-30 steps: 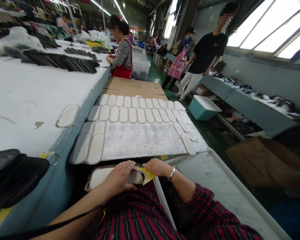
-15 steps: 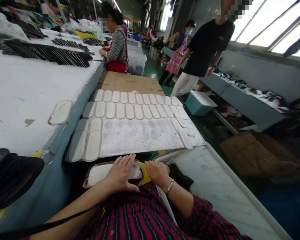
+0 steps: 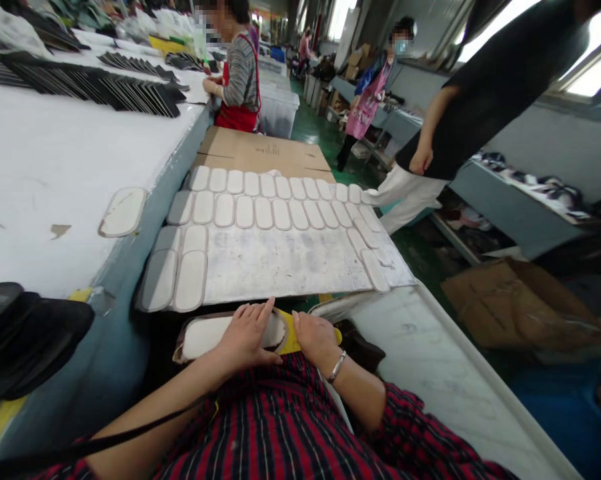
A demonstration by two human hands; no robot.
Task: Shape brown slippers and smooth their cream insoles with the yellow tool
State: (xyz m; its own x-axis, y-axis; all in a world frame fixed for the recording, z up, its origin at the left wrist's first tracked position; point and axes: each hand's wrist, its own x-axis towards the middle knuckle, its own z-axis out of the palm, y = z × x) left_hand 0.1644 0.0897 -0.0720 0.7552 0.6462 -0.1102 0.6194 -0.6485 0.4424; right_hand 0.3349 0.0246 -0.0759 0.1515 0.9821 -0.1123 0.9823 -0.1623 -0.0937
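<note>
We are in factory workshop, by look of it: long white worktable [image 3: 50, 147] with fanned black pieces [image 3: 87, 81], board [image 3: 280, 263] bearing rows of pale rounded pieces [image 3: 264, 212], aproned co-workers [image 3: 243, 77], plastic bin [image 3: 279, 113], green floor [image 3: 314, 142], loaded bench [image 3: 510, 207] under windows.

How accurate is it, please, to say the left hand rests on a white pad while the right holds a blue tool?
Only the colour is wrong: the head view shows a yellow tool in the right hand, while the left hand rests on a white pad.
</note>
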